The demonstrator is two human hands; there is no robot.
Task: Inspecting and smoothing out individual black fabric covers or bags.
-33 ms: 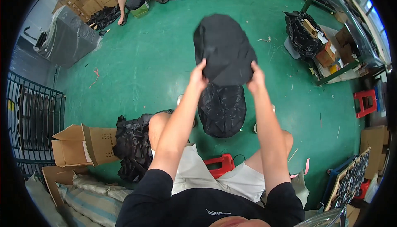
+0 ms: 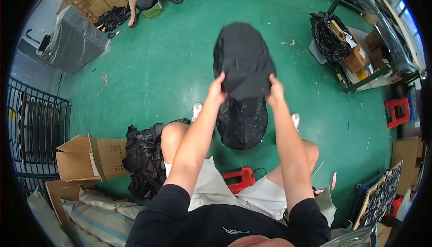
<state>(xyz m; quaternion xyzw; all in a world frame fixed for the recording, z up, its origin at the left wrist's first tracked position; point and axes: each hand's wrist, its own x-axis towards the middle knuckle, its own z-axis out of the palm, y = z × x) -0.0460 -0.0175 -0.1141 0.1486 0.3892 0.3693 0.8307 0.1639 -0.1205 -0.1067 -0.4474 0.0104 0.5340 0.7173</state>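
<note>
Here, left fingers (image 2: pixel 220 78) and right fingers (image 2: pixel 272 79) gripping a matte, oval black bundle (image 2: pixel 243 60) — a glossy, crinkled one (image 2: pixel 242 129) below.

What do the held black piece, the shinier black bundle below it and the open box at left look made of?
Held black piece: probably matte fabric; dull, soft folds. Black bundle: glossy plastic film or coated nylon, unclear which; shiny wrinkles. Open box: matte cardboard; brown, folded flaps.
</note>
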